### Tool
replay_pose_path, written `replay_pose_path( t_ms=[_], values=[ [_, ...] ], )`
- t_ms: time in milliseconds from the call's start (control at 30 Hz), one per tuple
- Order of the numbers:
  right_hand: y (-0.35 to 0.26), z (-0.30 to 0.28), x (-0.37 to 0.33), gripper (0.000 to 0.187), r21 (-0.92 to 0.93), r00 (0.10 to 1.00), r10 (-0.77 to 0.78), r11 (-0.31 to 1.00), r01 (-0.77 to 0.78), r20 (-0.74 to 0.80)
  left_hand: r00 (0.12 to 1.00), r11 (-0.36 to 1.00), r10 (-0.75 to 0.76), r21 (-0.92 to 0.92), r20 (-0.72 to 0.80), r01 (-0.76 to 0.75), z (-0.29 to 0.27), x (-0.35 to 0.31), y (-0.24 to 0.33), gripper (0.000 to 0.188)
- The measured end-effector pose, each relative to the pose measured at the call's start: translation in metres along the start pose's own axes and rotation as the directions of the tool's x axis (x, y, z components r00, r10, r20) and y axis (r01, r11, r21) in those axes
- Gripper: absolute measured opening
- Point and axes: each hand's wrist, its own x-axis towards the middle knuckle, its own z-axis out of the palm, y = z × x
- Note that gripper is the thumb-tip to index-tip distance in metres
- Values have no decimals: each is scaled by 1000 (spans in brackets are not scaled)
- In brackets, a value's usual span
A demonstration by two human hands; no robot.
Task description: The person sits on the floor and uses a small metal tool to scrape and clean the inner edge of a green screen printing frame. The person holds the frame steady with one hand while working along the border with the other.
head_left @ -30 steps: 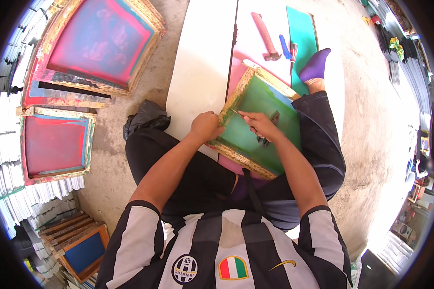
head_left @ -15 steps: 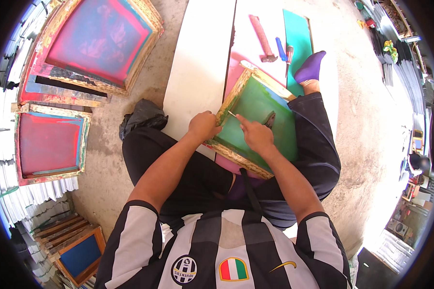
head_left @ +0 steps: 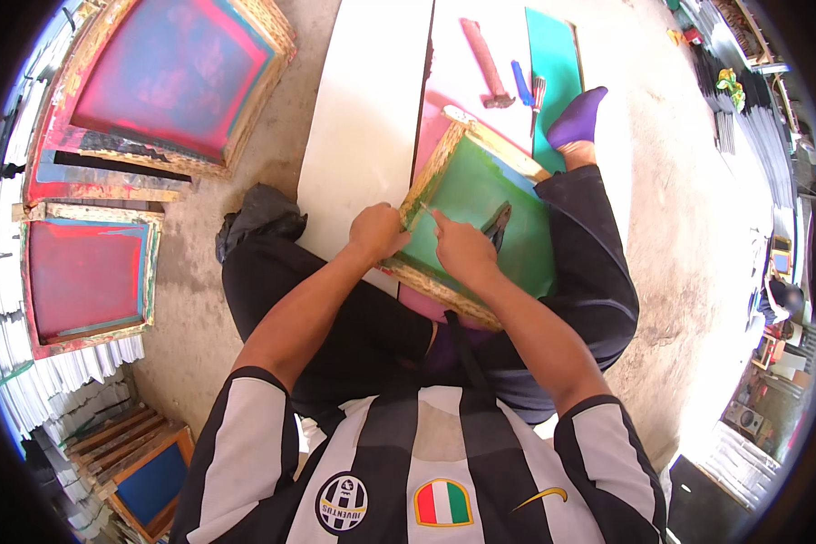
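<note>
A screen-printing frame (head_left: 425, 181) with green mesh and a paint-stained wooden rim lies tilted between my legs. My left hand (head_left: 377, 234) is closed around its left rail. Over the mesh, my right hand (head_left: 465, 252) pinches a thin pale rod (head_left: 425, 208), its tip close to the inner edge of that rail. Most of the rod is hidden by the fingers, so its kind is unclear. A pair of dark pliers (head_left: 496, 225) rests on the mesh just right of my right hand.
Beyond the frame lie a red-handled hammer (head_left: 487, 63), a blue-handled tool (head_left: 522, 83) and a screwdriver (head_left: 539, 95) by a teal panel (head_left: 554, 82). Stained screens (head_left: 163, 72) stand at left beside a black bag (head_left: 261, 218). Another person (head_left: 779, 301) is at far right.
My right hand has moved slightly left toward the rail with the thin rod. More of the pliers shows beside it. My left hand keeps its hold, while the whole view has shifted a little.
</note>
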Motion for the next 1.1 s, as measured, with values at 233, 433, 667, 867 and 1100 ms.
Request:
replay_pose_path(
  t_ms=[233,433,667,867,1100],
  values=[
    [27,-2,1,45,-67,997,-73,995,75,34,997,998,51,-18,-57,-52,1,-4,-10,40],
    [91,65,35,49,418,915,-290,821,389,-281,1000,999,26,21,-12,-26,-3,4,1,41],
    [34,-11,5,44,-104,997,-52,993,58,64,999,1000,21,-5,-33,-21,-2,-3,-3,40],
    [82,47,47,45,565,907,-340,710,420,-248,1000,1000,13,11,-8,-13,-2,1,0,39],
    [63,19,41,43,345,958,-282,895,284,-58,998,998,48,-26,-28,-48,0,-1,-10,40]
  ],
)
